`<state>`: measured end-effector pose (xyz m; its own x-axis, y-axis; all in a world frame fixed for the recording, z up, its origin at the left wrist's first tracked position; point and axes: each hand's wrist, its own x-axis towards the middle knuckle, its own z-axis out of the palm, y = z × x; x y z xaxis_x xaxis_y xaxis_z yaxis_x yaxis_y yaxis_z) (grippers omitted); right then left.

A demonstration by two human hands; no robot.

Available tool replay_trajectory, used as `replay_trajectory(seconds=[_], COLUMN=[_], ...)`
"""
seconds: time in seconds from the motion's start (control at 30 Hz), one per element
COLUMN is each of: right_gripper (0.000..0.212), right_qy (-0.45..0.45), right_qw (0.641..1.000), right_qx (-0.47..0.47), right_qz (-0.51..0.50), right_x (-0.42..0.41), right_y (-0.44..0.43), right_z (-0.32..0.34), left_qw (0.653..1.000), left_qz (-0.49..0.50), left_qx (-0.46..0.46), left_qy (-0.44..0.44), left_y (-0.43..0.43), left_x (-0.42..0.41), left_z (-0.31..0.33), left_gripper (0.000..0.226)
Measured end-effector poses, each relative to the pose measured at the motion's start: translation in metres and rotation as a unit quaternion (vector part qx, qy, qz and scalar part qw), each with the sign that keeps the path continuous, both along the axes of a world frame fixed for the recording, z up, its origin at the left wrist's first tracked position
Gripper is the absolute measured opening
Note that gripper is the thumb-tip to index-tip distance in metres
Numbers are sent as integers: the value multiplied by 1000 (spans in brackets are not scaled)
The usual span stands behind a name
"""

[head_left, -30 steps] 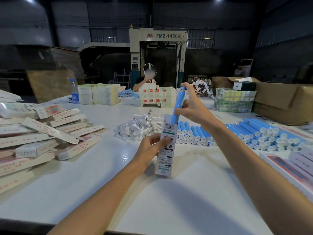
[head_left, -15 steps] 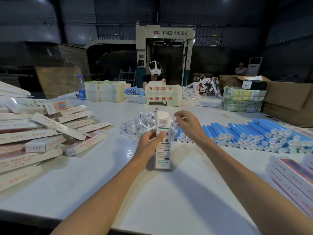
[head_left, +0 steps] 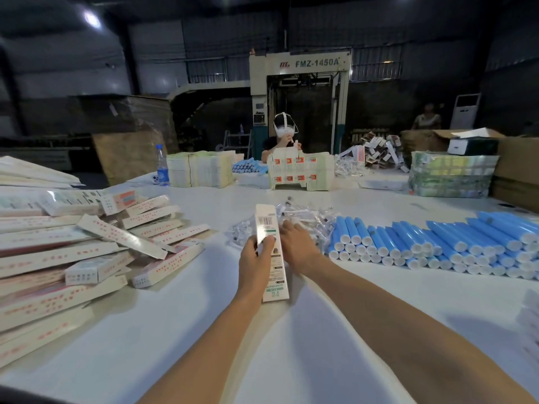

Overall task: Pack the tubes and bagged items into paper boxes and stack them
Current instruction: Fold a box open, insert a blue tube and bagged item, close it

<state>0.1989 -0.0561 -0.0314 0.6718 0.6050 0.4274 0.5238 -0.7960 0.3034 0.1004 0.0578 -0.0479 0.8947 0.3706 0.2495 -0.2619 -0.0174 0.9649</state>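
Dim factory packing floor, FMZ-1450A machine (head_left: 300, 91), stacked cartons (head_left: 201, 169)

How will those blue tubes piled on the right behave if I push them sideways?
Probably roll: the blue tubes are round cylinders lying loose on the smooth table. Upper layers would likely tumble, resting only on rows below. They look stiff, unlikely to bend.

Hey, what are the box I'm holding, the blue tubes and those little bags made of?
The box in the left hand looks like glossy printed paperboard: crisp folds, barcode, sheen. The blue tubes seem smooth plastic, white-capped, possibly coated card. The bags are clear, crinkly plastic film.
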Motion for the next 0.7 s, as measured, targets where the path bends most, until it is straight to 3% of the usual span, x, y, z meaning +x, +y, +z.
replay_trajectory(seconds=[0.1, 0.23, 0.33, 0.47, 0.53, 0.63, 0.7], right_gripper=[45, 20, 11, 40, 39, 29, 26], right_qy=[-4, -43, -14, 46, 31, 38, 58], right_qw=[998, 990, 969, 872, 807, 737, 727], right_qx=[60, 131, 248, 487, 588, 665, 666], right_qz=[11, 10, -6, -15, 29, 114, 158], right_x=[-2, -19, -31, -59, -79, -109, -125], right_y=[-1, -18, -50, -95, -113, -128, -126], right_z=[-6, 1, 5, 32, 56, 88, 103], left_qw=[1000, 999, 997, 989, 984, 979, 974], left_qz=[-9, -46, -79, -147, -178, -205, -224], left_qx=[4, -10, -1, 1, -3, 11, 10], left_qy=[-1, 0, -14, -31, -22, -16, -19], left_y=[-2, -11, -16, -23, -26, -32, -38], left_x=[0, -6, -13, -22, -27, -33, -38], left_z=[3, 7, 11, 17, 19, 23, 26], left_gripper=[20, 18, 17, 24, 29, 32, 33])
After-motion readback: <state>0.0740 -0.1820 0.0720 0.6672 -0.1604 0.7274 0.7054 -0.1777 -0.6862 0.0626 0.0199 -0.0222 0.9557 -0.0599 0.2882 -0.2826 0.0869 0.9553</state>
